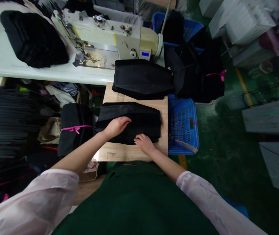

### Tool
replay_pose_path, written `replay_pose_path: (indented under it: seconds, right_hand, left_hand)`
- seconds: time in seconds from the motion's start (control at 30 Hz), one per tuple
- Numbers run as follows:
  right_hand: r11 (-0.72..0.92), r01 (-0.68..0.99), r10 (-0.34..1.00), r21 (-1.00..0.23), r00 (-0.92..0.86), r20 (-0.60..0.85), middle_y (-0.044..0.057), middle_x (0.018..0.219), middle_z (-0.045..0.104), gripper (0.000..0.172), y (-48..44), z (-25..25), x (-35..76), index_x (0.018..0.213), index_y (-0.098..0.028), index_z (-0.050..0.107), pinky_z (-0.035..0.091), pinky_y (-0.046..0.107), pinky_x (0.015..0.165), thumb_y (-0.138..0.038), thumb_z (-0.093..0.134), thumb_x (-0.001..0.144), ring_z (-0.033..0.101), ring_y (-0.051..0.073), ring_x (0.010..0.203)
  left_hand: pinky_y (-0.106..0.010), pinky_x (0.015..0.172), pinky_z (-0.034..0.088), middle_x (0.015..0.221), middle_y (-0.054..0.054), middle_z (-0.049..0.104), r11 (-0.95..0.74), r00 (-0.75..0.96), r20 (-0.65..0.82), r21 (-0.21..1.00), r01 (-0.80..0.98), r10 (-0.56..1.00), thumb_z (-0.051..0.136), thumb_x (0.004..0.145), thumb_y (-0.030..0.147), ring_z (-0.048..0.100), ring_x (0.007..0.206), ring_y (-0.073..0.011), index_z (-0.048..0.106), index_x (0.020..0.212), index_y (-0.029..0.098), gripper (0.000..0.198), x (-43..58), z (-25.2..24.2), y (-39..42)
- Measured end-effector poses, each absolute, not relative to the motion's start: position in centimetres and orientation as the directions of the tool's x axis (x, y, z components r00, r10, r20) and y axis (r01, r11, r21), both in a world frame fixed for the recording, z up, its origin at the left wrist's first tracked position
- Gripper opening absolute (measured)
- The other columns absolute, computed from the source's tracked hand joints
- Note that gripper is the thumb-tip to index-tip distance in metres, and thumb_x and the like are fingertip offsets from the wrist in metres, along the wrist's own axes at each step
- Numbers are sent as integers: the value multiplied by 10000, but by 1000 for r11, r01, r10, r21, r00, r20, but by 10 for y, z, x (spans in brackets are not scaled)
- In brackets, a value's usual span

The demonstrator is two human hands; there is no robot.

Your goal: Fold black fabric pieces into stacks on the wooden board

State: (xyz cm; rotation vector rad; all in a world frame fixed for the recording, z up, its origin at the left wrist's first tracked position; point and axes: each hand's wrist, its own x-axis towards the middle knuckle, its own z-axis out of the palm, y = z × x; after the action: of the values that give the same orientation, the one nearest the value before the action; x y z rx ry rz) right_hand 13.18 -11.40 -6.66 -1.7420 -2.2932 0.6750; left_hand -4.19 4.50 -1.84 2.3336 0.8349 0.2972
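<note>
A folded stack of black fabric pieces [141,120] lies on a small wooden board [129,151] in front of me. My left hand [117,126] rests on top of this stack near its left side, fingers curled over the cloth. My right hand [144,143] presses on the stack's near edge, its fingers bent into the fabric. A second folded black stack [141,78] lies farther back, partly on the board and partly on the sewing table.
A cream sewing machine [110,40] stands on a white table [31,73] with a black fabric pile [31,37] at its left. A blue plastic crate [182,125] sits right of the board. Black bundles tied with pink ribbon [74,130] [203,73] lie on both sides.
</note>
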Motion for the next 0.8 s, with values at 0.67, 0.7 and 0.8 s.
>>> replay_pose_path:
  seconds: [0.67, 0.7, 0.8]
  right_hand:
    - [367, 856, 900, -365, -426, -94, 87, 905, 616, 147, -96, -74, 130, 818, -139, 648, 416, 296, 695, -136, 521, 893, 495, 209, 901]
    - [325, 856, 916, -402, -391, -91, 78, 893, 616, 140, -95, -75, 131, 806, -147, 644, 419, 289, 700, -133, 529, 884, 497, 201, 892]
    - [195, 832, 952, -520, -289, -105, 44, 867, 613, 130, -92, -78, 134, 759, -170, 623, 429, 267, 735, -110, 558, 854, 502, 174, 856]
  left_hand:
    - [-247, 684, 473, 799, -30, 644, -437, 797, -236, 733, 521, 555, 548, 849, 219, 615, 732, -149, 625, 860, 173, 91, -45, -48, 9]
    - [-252, 731, 484, 837, -39, 643, -437, 839, -197, 781, 447, 507, 562, 833, 199, 616, 780, -149, 641, 841, 169, 85, -50, -54, 5]
    - [-290, 845, 487, 944, -66, 624, -448, 877, -106, 827, 340, 469, 635, 782, 186, 605, 908, -168, 680, 859, 161, 92, -61, -67, -2]
